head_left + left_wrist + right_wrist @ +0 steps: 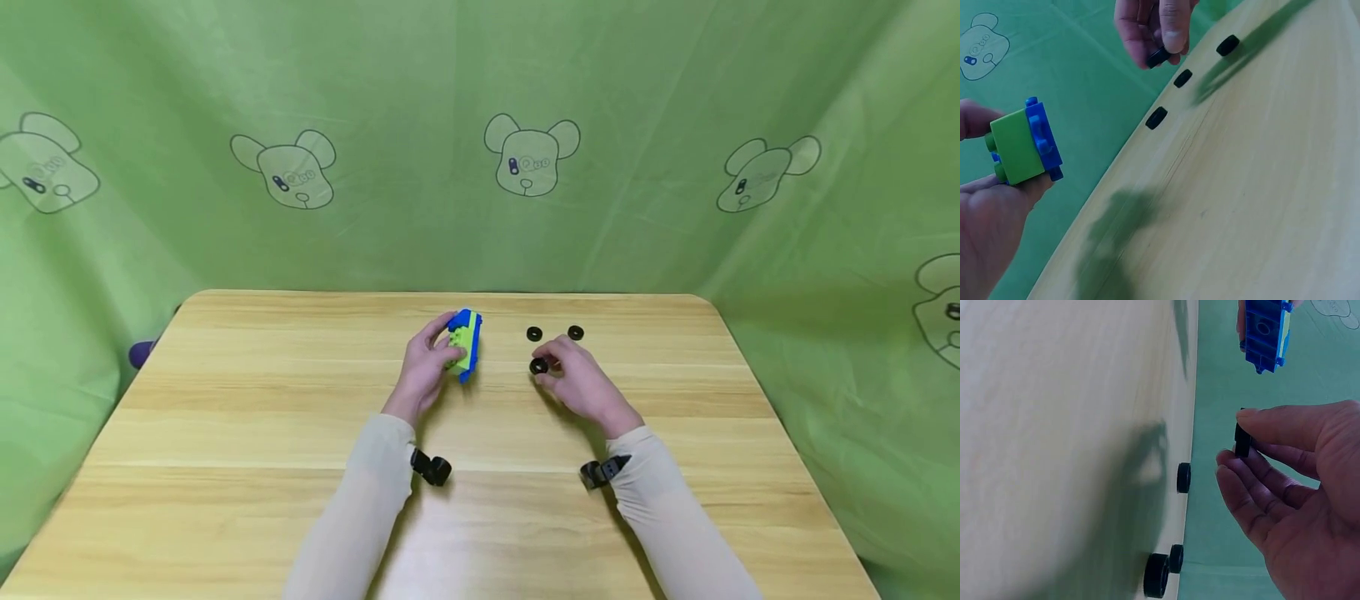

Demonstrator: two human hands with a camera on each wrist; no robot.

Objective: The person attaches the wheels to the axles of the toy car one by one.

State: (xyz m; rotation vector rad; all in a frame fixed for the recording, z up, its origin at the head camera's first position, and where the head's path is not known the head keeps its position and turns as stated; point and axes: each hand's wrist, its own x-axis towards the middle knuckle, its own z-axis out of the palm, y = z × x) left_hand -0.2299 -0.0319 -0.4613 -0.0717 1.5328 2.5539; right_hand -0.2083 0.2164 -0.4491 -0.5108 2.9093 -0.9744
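Observation:
My left hand (423,371) grips a small toy vehicle body of green and blue building blocks (467,343), held up above the table. Its blue underside (1264,328), with small pegs along the edges, faces right in the right wrist view. Between thumb and fingertips my right hand (583,385) pinches a black toy wheel (1242,440), raised off the tabletop. Two more black wheels, one left (534,334) and one right (576,332), lie beyond that hand. A third loose wheel (1227,45) shows in the wrist views but is hidden in the head view.
The light wooden table (247,425) has rounded far corners. A green curtain (405,233) with printed bear heads hangs around its back and sides. Something purple (140,354) pokes out beside the table's left edge. Each wrist carries a small black camera (435,469).

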